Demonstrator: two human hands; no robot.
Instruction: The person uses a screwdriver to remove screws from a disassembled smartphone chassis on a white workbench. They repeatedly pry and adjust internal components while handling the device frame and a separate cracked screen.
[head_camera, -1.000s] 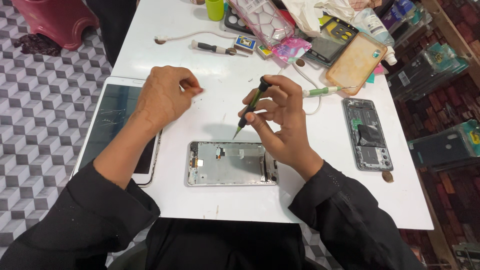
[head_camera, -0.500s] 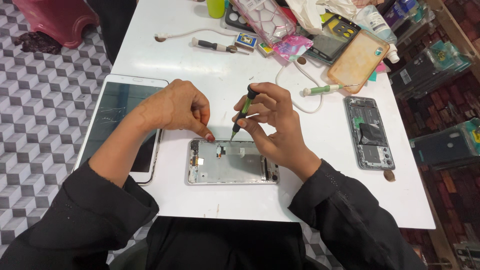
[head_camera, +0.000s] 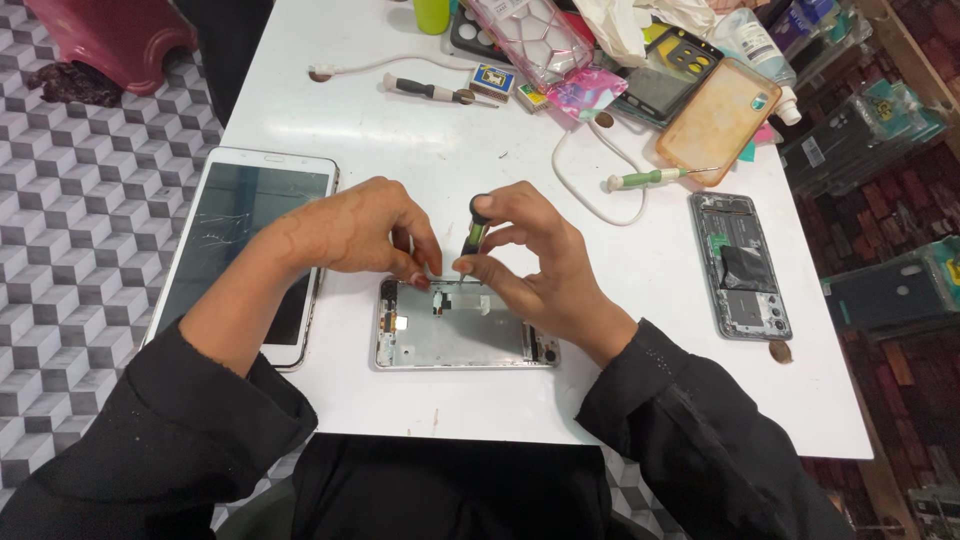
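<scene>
While a cracked white tablet lies at nine o'clock on the white table, the left hand sits just right of it, fingers curled narrow, their tips pressed on the upper edge of the opened phone frame, steadying it. That frame lies flat at six o'clock, near the table's front edge, its bare metal inside facing up. Just right, the right hand pinches a small black-and-green screwdriver between thumb and fingers, nearly upright, tip down at the frame's top edge; whether it sits in a screw is too small to tell. By the look of it, the step in hand is work on a screw at the frame's top, and the next move calls for a steady frame and a straight, light twist. At three o'clock lies another opened phone, well apart
</scene>
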